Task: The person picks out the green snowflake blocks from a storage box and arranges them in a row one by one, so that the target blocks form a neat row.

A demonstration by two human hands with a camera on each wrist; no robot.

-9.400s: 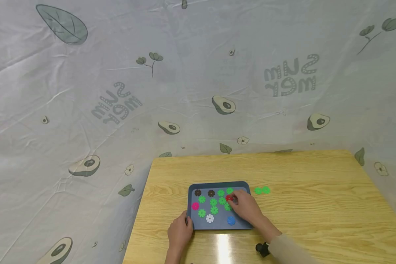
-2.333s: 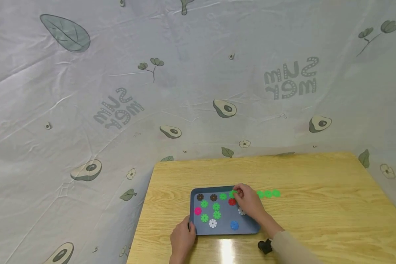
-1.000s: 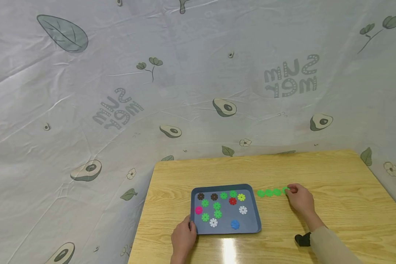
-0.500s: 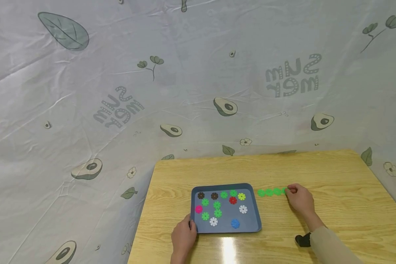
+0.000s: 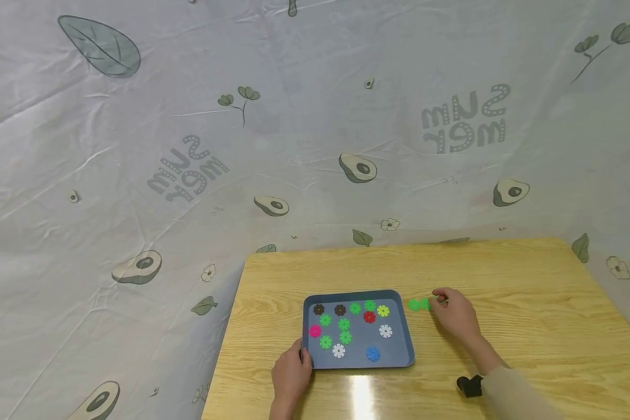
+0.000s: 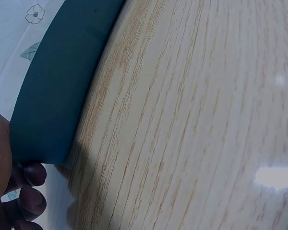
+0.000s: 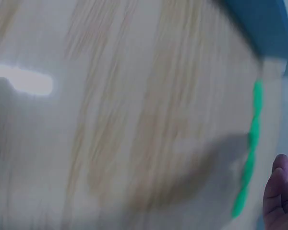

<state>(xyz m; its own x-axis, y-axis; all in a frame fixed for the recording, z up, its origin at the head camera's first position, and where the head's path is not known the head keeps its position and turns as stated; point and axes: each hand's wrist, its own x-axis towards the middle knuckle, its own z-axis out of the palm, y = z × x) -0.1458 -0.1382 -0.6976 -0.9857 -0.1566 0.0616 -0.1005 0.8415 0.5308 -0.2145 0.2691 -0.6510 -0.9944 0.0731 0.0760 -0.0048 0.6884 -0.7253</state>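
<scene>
"Lettering?"
"Mirrored 'summer' on cloth [image 5: 299, 128]."
"Hands?"
"Left hand [image 5: 291, 373] grips tray [image 5: 358, 344]; right hand [image 5: 458, 315], fingers loosely bent, empty, beside green row [image 7: 249, 166], parallel to worktop's [image 5: 535, 309] far edge, off tray's far-right corner."

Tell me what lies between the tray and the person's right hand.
A row of green discs lies on the tabletop between the tray and the right hand. The head view shows this, though the hand hides part of the row.

Right grip [image 5: 457, 315] has moved along the green row [image 7: 253, 136] toward the tray [image 5: 358, 333]
</scene>
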